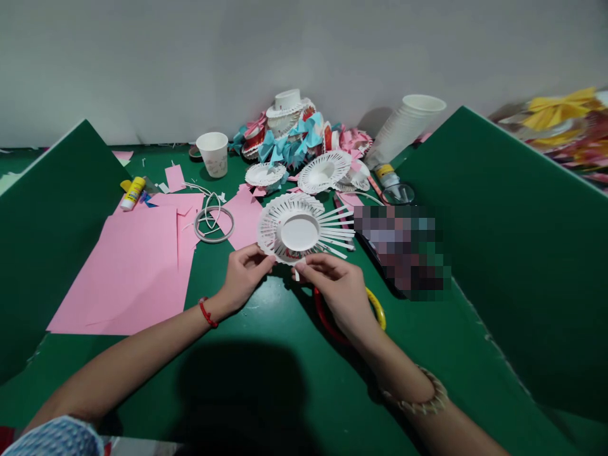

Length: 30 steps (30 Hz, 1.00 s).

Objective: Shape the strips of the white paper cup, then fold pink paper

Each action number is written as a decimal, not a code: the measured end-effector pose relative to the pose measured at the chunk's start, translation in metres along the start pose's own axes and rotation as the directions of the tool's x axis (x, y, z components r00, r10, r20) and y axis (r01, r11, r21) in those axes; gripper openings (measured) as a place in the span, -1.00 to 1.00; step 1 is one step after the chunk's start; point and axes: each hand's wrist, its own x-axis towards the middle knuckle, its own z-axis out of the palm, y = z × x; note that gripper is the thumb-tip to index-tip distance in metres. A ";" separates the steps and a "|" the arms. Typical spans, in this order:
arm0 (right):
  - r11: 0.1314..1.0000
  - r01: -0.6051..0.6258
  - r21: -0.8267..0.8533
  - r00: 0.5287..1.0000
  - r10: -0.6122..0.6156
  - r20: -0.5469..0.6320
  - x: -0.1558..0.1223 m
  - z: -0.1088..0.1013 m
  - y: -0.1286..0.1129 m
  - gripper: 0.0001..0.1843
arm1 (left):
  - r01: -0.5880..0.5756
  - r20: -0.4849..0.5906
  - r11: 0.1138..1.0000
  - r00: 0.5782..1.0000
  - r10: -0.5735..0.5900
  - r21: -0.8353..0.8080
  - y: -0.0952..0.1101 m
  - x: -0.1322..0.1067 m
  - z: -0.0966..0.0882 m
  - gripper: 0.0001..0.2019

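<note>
folding the cup [300, 233], i judge: left hand [244, 272] pinches its rim [267, 221], right hand [339, 285] a strip [297, 275]; next tuck needs precision.

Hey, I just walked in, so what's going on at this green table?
A person is holding a white cut paper cup between both hands. The left hand grips its near left edge, while the right hand pinches a strip at the near edge. Strips on the cup's right side stick out straight and loose; those on the left form a looped rim. Pink paper lies to the left, and a pile of paper decorations sits behind.
</note>
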 end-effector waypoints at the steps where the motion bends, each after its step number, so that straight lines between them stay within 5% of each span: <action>1: 1.000 -0.002 0.005 1.000 0.002 0.005 0.000 0.000 0.000 -0.82 | 0.006 0.009 1.000 1.000 -0.006 -0.011 0.000 0.000 0.000 -0.83; 19: 0.999 0.035 -0.037 0.997 -0.033 0.065 0.000 0.000 0.001 -0.76 | 0.083 0.098 0.995 0.992 -0.077 -0.057 0.001 -0.002 0.006 -0.82; 24: 0.982 0.181 -0.055 0.982 -0.178 0.062 -0.003 0.003 0.007 -0.77 | 0.091 0.068 0.994 0.994 -0.087 -0.055 0.000 -0.001 0.009 -0.71; 30: 0.898 0.343 -0.276 0.938 -0.345 0.040 -0.008 0.005 0.010 -0.95 | 0.107 0.060 0.992 0.993 -0.103 -0.067 -0.002 -0.001 0.009 -0.72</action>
